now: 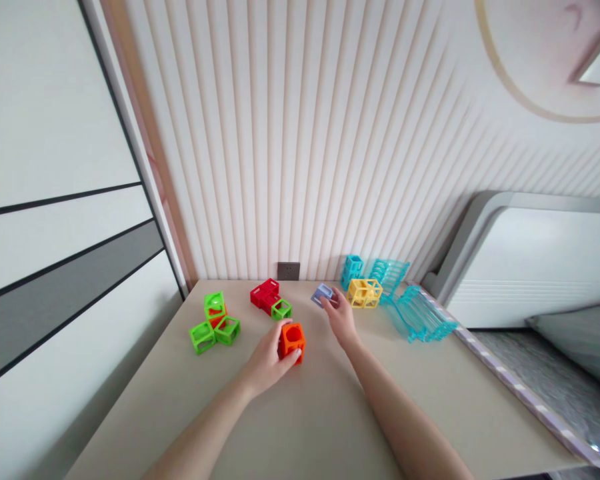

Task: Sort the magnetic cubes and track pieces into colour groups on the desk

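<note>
My left hand [271, 360] is wrapped round the left side of an orange open-sided cube block [293, 339] near the middle of the tabletop. Farther back, my right hand [341, 313] pinches a lavender cube block [322, 293] that tilts between the fingers. Left of it sits a group of red blocks [265, 295], with a green block [281, 309] against its front. A yellow group of blocks [364, 293] stands just to the right of my right hand.
Green blocks [203, 337] with some orange between them lie at the left. At the back right are a turquoise block stack [353, 269] and a turquoise rack-like piece [420, 317]. The table [300, 427] meets a ribbed wall with a dark socket [289, 271]; a bed headboard [545, 260] is beyond its right edge.
</note>
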Motion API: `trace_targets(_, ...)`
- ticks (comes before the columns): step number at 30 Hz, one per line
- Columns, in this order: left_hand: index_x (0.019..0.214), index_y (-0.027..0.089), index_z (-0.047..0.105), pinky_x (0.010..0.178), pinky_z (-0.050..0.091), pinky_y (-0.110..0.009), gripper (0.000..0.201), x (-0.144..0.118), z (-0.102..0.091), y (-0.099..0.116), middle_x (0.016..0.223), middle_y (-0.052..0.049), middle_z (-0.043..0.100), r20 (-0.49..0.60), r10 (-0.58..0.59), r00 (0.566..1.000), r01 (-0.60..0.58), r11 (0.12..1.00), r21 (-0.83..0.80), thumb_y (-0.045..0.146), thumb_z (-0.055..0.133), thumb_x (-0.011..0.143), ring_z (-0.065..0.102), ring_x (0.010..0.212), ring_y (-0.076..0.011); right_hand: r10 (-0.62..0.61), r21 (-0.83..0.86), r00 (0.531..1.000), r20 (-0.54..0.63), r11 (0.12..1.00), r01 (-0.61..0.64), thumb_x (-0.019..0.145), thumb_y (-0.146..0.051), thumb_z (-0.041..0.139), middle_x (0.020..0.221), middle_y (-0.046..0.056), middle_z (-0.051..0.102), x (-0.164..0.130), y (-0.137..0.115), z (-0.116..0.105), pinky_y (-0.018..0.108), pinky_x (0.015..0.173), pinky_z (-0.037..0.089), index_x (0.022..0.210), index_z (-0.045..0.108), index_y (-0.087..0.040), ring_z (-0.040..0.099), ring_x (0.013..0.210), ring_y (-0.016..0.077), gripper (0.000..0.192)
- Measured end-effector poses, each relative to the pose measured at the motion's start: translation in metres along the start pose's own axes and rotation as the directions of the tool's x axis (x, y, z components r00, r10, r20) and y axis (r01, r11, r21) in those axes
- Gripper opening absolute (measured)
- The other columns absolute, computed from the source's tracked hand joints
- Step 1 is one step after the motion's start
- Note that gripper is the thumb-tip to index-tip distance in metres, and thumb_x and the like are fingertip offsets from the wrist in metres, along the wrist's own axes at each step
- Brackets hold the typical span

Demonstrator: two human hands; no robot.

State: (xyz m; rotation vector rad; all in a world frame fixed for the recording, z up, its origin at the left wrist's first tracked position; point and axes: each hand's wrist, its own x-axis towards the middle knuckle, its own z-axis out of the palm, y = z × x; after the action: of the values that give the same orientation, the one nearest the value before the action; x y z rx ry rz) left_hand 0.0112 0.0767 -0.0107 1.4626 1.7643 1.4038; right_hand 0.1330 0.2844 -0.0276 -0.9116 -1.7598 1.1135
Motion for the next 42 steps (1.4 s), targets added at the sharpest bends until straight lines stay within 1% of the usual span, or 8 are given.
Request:
trace_targets(6, 0.136, 0.023, 0.046, 0.112, 0.04, -0.044, 0.054, -0.001, 0.001, -0.002, 0.139, -0.012, 0.058, 0.04, -0.008, 0.999, 0.005, 0.997, 0.081, 0.032, 0.064, 0.085, 0.055, 0.127, -0.0269, -0.039, -0.393, 0.999, 0.031, 0.918, 0.048, 0.085, -0.026, 0.062, 0.121, 0.015, 0.067, 0.056, -0.003, -0.006, 0.042, 0.099, 0.049, 0.137, 0.051, -0.016, 0.064, 0.11, 0.0271, 0.053)
trace_targets(9, 0.136, 0.023, 0.045, 0.111, 0.041, -0.043, 0.054, 0.0, 0.002, -0.002, 0.138, -0.012, 0.058, 0.057, -0.019, 0.998, 0.015, 0.997, 0.079, 0.033, 0.064, 0.086, 0.056, 0.126, -0.0265, -0.071, -0.553, 0.989, 0.132, 0.822, 0.133, 0.085, -0.021, 0.065, 0.131, 0.017, 0.062, 0.072, -0.005, -0.005, 0.041, 0.107, 0.039, 0.133, 0.056, -0.015, 0.057, 0.123, 0.0298, 0.049)
trace_targets(15, 0.136, 0.02, 0.045, 0.11, 0.041, -0.042, 0.054, 0.0, 0.001, 0.002, 0.135, -0.013, 0.06, 0.085, -0.05, 0.995, 0.043, 0.996, 0.079, 0.037, 0.064, 0.088, 0.057, 0.124, -0.0271, -0.074, -0.685, 0.929, 0.363, 0.655, 0.32, 0.084, -0.007, 0.062, 0.127, 0.012, 0.065, 0.099, -0.005, 0.001, 0.03, 0.103, 0.041, 0.123, 0.065, -0.018, 0.06, 0.118, 0.0243, 0.04)
trace_targets(24, 0.137, 0.025, 0.044, 0.113, 0.039, -0.042, 0.054, -0.002, 0.003, -0.003, 0.141, -0.01, 0.056, 0.068, -0.035, 0.997, 0.028, 0.995, 0.096, 0.033, 0.063, 0.088, 0.054, 0.129, -0.0255, -0.163, -0.753, 0.941, 0.297, 0.567, 0.335, 0.096, -0.016, 0.045, 0.147, 0.017, 0.048, 0.051, 0.003, 0.013, 0.046, 0.111, 0.033, 0.143, 0.05, -0.018, 0.041, 0.134, 0.0319, 0.047)
trace_targets(30, 0.137, 0.026, 0.044, 0.113, 0.04, -0.042, 0.053, -0.001, 0.003, 0.001, 0.141, -0.01, 0.056, 0.088, -0.053, 0.995, 0.044, 0.994, 0.097, 0.034, 0.062, 0.088, 0.054, 0.129, -0.0248, -0.145, -0.651, 0.97, 0.196, 0.72, 0.239, 0.091, -0.017, 0.055, 0.151, 0.013, 0.046, 0.045, 0.009, 0.017, 0.045, 0.111, 0.032, 0.136, 0.056, -0.023, 0.04, 0.137, 0.0309, 0.046)
trace_targets(36, 0.138, 0.026, 0.044, 0.113, 0.04, -0.043, 0.055, -0.001, 0.002, -0.001, 0.142, -0.01, 0.056, 0.086, -0.047, 0.995, 0.039, 0.994, 0.099, 0.035, 0.063, 0.087, 0.054, 0.13, -0.0253, -0.052, -0.344, 0.998, -0.043, 0.938, 0.034, 0.08, -0.017, 0.066, 0.124, 0.011, 0.062, 0.061, 0.011, 0.014, 0.041, 0.105, 0.041, 0.102, 0.067, -0.022, 0.054, 0.121, 0.0291, 0.022)
trace_targets(39, 0.138, 0.026, 0.044, 0.113, 0.04, -0.042, 0.055, -0.001, 0.002, -0.001, 0.142, -0.01, 0.056, 0.089, -0.042, 0.995, 0.033, 0.994, 0.104, 0.034, 0.063, 0.087, 0.054, 0.129, -0.025, 0.084, -0.093, 0.986, -0.145, 0.991, -0.098, 0.082, -0.027, 0.066, 0.106, 0.009, 0.068, 0.07, 0.016, 0.018, 0.037, 0.088, 0.052, 0.095, 0.063, -0.021, 0.064, 0.104, 0.026, 0.015)
trace_targets(42, 0.138, 0.025, 0.044, 0.113, 0.04, -0.042, 0.055, -0.001, 0.002, 0.001, 0.142, -0.01, 0.056, 0.092, -0.043, 0.995, 0.033, 0.994, 0.105, 0.034, 0.062, 0.088, 0.054, 0.13, -0.0251, 0.237, 0.15, 0.963, -0.125, 0.964, -0.218, 0.087, -0.035, 0.06, 0.083, 0.006, 0.07, 0.076, 0.021, 0.025, 0.032, 0.068, 0.058, 0.09, 0.06, -0.02, 0.069, 0.078, 0.0216, 0.015)
